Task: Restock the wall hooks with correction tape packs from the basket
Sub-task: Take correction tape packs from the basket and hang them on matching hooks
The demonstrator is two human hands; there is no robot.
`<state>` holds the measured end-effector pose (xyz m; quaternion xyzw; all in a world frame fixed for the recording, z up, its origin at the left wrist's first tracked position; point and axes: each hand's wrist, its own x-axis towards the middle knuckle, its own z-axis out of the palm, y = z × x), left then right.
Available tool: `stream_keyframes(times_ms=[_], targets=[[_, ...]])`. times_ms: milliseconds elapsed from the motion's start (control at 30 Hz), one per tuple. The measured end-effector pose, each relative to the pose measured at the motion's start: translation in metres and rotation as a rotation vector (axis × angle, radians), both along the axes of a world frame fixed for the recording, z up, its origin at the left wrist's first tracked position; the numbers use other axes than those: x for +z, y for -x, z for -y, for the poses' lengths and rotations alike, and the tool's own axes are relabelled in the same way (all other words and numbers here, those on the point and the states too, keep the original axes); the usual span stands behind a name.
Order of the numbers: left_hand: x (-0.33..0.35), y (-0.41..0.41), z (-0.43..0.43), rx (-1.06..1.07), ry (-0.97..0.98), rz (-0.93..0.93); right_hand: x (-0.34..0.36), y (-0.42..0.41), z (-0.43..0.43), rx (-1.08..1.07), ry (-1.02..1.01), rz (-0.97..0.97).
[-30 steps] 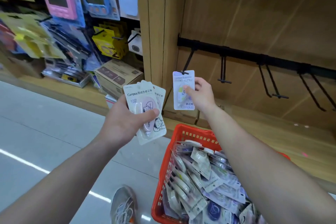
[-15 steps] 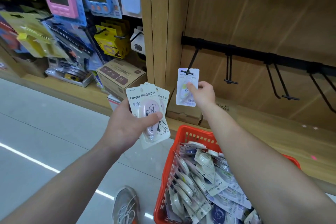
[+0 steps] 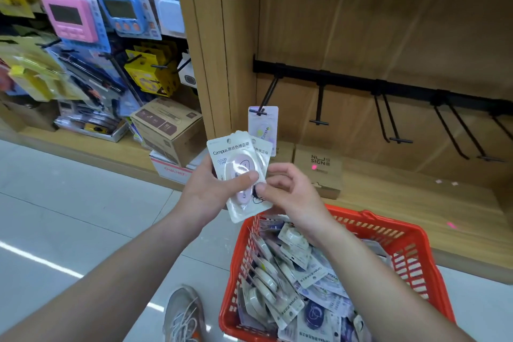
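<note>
Dozens of correction tape packs fill the red basket.

Both arms are uncovered: left forearm and right forearm are bare along their visible length, as are the left hand and right hand. One foot wears a grey mesh trainer with pale laces and orange trim at its lower edge.

The leftmost hook carries one hanging pack and sits just beside the wooden upright; a held fan of packs screens its lower front. The other hooks on the black rail stand open from the front. Below, cardboard boxes and the red basket close off the room.
</note>
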<state>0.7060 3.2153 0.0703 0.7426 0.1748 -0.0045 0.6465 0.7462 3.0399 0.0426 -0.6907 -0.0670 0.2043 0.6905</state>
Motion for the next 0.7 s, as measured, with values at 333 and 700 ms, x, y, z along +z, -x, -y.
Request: stream_keyframes(times_ms=[333, 700], targets=[[-0.005, -0.013, 0.032, -0.095, -0.027, 0.000, 0.000, 0.000, 0.027, -0.135, -0.027, -0.047], [-0.014, -0.023, 0.025, -0.047, -0.067, -0.079, -0.027, -0.018, 0.059, -0.355, -0.024, -0.128]])
